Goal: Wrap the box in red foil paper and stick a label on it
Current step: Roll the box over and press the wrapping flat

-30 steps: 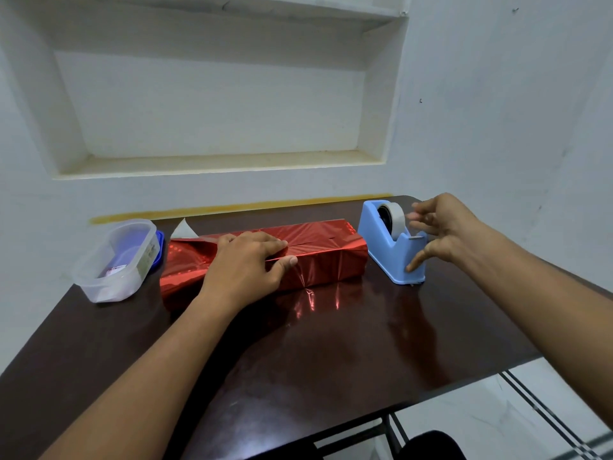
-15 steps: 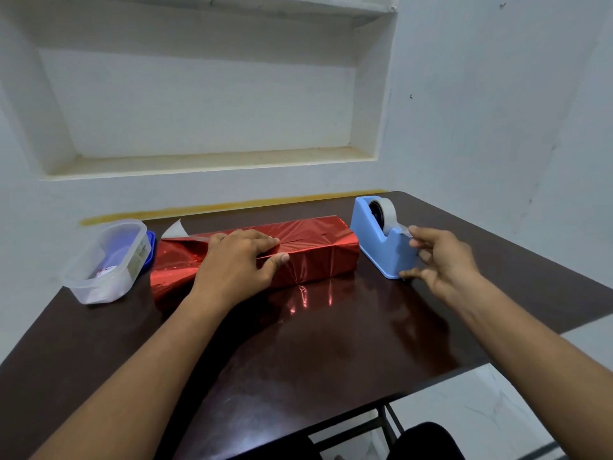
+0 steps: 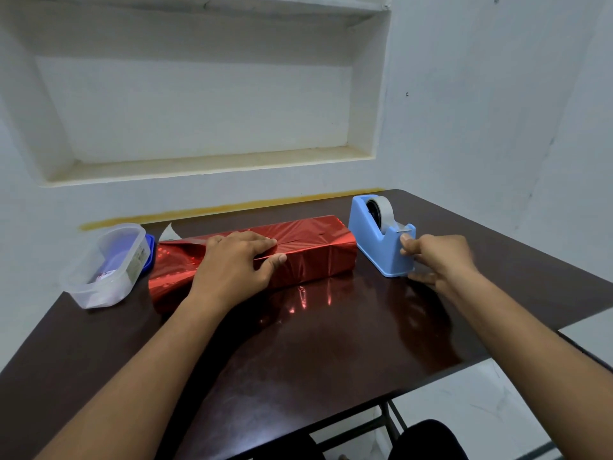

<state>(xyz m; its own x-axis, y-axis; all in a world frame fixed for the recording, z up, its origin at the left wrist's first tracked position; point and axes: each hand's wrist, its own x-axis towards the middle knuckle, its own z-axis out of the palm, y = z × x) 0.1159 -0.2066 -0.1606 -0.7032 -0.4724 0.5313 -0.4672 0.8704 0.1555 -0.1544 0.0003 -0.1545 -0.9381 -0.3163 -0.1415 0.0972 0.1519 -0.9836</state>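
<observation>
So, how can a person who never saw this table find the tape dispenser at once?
Look at the dark brown table, at its far right part. The tape dispenser stands just right of the red wrapped box, with the right hand at its front. It is the only light blue thing carrying a roll.
</observation>
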